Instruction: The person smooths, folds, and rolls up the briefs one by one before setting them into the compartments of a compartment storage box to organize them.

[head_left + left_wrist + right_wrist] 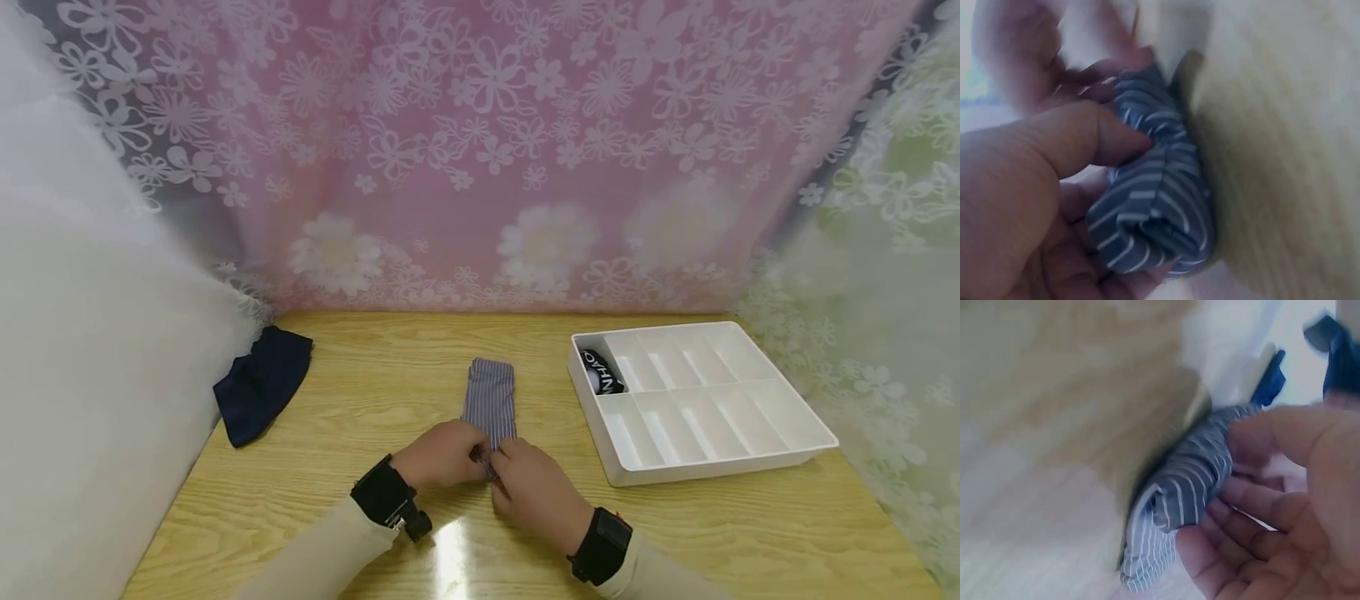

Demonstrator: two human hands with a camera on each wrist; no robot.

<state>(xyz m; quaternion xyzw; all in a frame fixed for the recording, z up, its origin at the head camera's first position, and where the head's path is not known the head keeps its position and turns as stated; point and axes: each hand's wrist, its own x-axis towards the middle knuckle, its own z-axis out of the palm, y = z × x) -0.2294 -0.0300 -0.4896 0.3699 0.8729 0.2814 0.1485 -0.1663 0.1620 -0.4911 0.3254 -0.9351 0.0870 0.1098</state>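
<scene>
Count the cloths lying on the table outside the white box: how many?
2: the striped cloth, its near end held by the left hand and right hand, and the navy cloth near the left edge of the table. Any beneath them would be hidden.

- Bold white capital letters, appearing to read "NHAO", on a black rolled bundle in the far-left compartment of a white divided tray.
- The lettering runs at a slant along the bundle, with the N nearest the viewer and the O farthest away; whether the word continues cannot be told.
- Small white marks on the black band at the left wrist, too tiny to read.
</scene>
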